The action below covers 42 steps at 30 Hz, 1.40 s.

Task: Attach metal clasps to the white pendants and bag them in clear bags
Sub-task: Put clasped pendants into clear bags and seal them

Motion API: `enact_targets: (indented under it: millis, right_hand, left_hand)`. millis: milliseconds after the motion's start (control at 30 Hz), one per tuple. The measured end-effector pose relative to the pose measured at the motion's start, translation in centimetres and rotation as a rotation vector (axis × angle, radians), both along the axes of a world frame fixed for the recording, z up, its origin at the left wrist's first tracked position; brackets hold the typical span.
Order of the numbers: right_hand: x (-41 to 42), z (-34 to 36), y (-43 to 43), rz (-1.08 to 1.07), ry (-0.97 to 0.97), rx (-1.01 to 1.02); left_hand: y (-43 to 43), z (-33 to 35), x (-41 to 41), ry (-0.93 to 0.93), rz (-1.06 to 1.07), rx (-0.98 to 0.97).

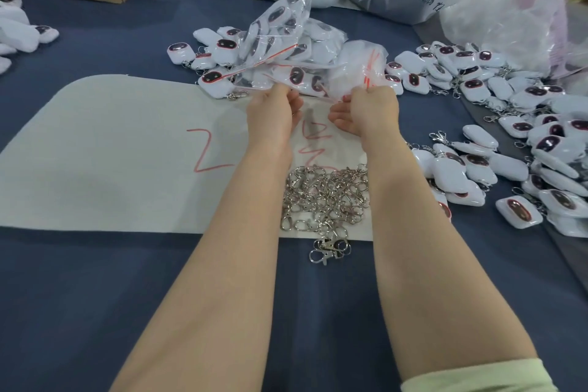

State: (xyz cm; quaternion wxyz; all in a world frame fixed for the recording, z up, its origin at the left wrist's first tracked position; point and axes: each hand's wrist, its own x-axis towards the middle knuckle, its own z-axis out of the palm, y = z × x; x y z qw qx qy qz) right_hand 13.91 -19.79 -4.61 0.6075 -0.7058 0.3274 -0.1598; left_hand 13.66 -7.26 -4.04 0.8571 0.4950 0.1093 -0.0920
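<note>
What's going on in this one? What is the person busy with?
A person works at a blue-covered table, with both hands over a white sheet. The left hand and right hand each pinch clear bags with red strips, apparently separating one from the bunch. Loose metal clasps lie piled between the forearms. White pendants, many already with clasps, are heaped to the right.

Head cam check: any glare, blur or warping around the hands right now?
Head view: soft, even light with faint shadows; sheen on the clear bags that both the left hand and right hand pinch partly hides what's behind; metal clasps look sharp; wide-angle lens bows the white mat.
</note>
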Motion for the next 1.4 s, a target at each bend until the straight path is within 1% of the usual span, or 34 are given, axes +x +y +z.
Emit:
enact_targets:
  millis: [67,167,233,300,367,467,533,567,667,700,800,867,933,1000,1100,1167,1300,1400]
  right_hand:
    - [-0.2,0.0,0.0,-0.03,-0.023,-0.005]
    - [-0.4,0.0,0.2,-0.092,-0.069,-0.063]
    - [-0.6,0.3,0.4,-0.081,-0.078,-0.048]
    - [-1.0,1.0,0.6,0.016,-0.052,0.056]
    - [-1.9,2.0,0.7,0.17,0.057,0.088]
    - [-3.3,3.0,0.3,0.385,0.235,-0.034]
    - [-4.0,3.3,0.1,0.527,0.312,-0.106]
    - [-4.2,3.3,0.2,0.6,0.327,-0.125]
    - [-4.4,3.2,1.1,0.778,0.299,-0.171]
    - [-4.3,3.1,1.5,0.812,0.291,-0.209]
    - [-4.2,2.9,2.2,0.858,0.299,-0.336]
    - [-4.3,3.0,2.0,0.875,0.312,-0.32]
    - [-4.5,3.1,1.2,0.873,0.325,-0.242]
    - [-4.6,3.1,0.4,0.787,0.296,-0.153]
    - [-4.4,2.9,-0.3,0.491,0.209,0.026]
    - [-4.0,2.8,-0.3,0.35,0.179,0.088]
    - [-3.7,1.9,0.8,0.245,0.113,0.097]
    - [-3.7,1.9,0.9,0.216,0.021,0.166]
  left_hand:
    - [0.0,0.0,0.0,-0.002,0.0,0.0]
    - [0.0,-0.1,0.0,-0.009,-0.002,0.007]
    - [0.0,-0.2,0.0,-0.015,-0.003,0.012]
    - [-0.1,-0.2,0.0,-0.016,-0.009,0.03]
    - [-0.2,-0.2,0.1,-0.019,-0.02,0.049]
    - [-0.3,-0.2,0.1,-0.043,-0.035,0.084]
    - [-0.4,-0.2,-0.1,-0.091,-0.062,0.131]
    - [-0.5,-0.2,-0.1,-0.126,-0.09,0.189]
    - [-0.4,-0.6,-0.1,-0.228,-0.208,0.464]
    - [-0.3,-0.7,-0.1,-0.225,-0.251,0.491]
    - [-0.1,-0.8,-0.1,-0.166,-0.334,0.435]
    - [-0.3,-0.8,0.0,-0.18,-0.315,0.456]
    - [-0.4,-0.7,0.1,-0.198,-0.263,0.489]
    - [-0.3,-0.6,0.0,-0.182,-0.226,0.466]
    - [-0.2,-0.5,-0.1,-0.164,-0.237,0.411]
    - [-0.2,-0.5,-0.1,-0.186,-0.241,0.41]
    - [-0.4,-0.6,-0.2,-0.253,-0.272,0.516]
    - [-0.2,-0.7,-0.3,-0.266,-0.243,0.578]
